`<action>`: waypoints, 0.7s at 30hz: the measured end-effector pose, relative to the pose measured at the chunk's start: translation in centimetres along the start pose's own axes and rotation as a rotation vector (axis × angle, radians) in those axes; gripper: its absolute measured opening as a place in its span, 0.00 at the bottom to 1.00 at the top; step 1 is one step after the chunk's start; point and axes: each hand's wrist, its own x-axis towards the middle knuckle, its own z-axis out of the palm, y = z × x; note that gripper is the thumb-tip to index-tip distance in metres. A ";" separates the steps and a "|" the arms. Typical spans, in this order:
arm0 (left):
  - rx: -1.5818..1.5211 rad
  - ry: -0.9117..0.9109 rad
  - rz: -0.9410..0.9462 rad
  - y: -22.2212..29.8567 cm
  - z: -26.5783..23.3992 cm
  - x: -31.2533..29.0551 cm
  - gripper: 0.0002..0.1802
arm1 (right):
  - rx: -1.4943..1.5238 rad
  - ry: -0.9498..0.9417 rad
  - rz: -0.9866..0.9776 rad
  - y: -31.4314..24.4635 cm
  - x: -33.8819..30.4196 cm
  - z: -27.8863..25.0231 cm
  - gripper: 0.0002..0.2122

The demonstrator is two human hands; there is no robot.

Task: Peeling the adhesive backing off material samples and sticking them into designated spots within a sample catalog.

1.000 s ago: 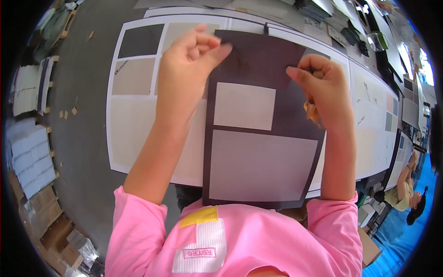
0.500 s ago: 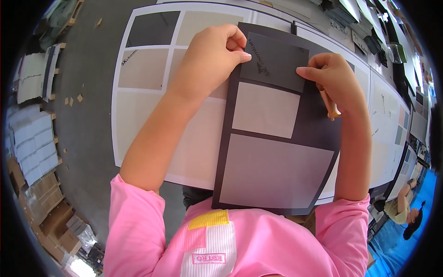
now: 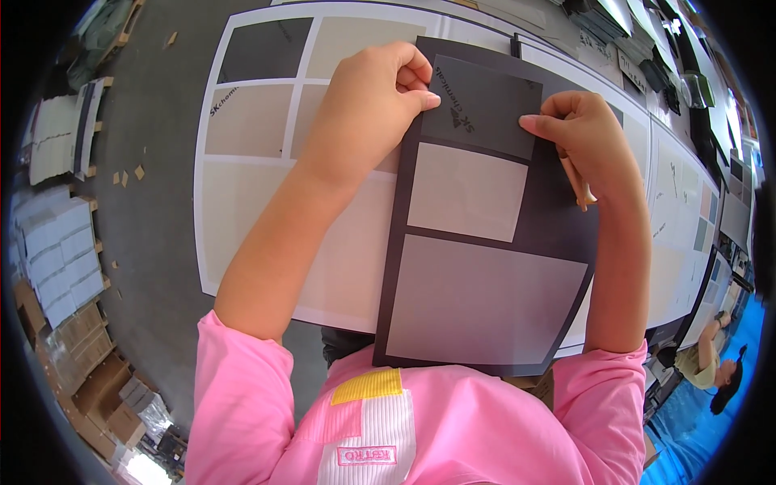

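Observation:
A dark board (image 3: pixel 558 218) lies in front of me, its near edge close to my pink shirt. On its upper part is a dark grey sample sheet (image 3: pixel 485 93) with black print. Below that sit a pale rectangle (image 3: pixel 467 190) and a larger mauve-grey one (image 3: pixel 485 299). My left hand (image 3: pixel 392 85) pinches at the sheet's left edge, thumb and forefinger together. At the opposite edge my right hand (image 3: pixel 586 129) grips with thumb and forefinger. Under its palm a narrow tan shape shows; I cannot make out whether it is fingers or a held thing.
Beneath the dark board lies a white display board (image 3: pixel 206 186) with several pale and dark panels. Stacked sheets (image 3: pixel 61 250) and cardboard boxes (image 3: pixel 81 339) stand on the left beside the grey floor (image 3: pixel 153 226). Another person (image 3: pixel 711 364) is at the far right.

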 end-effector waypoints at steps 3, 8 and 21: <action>0.004 0.020 -0.013 0.2 0.1 -0.2 0.10 | -0.029 0.010 0.022 -0.8 -0.5 0.1 0.11; -0.003 0.035 -0.024 0.1 0.4 -0.2 0.08 | 0.006 0.025 0.016 -0.7 -0.7 0.3 0.10; 0.054 0.045 -0.030 0.6 0.5 -0.2 0.08 | 0.015 0.075 0.057 -1.0 -1.1 0.4 0.09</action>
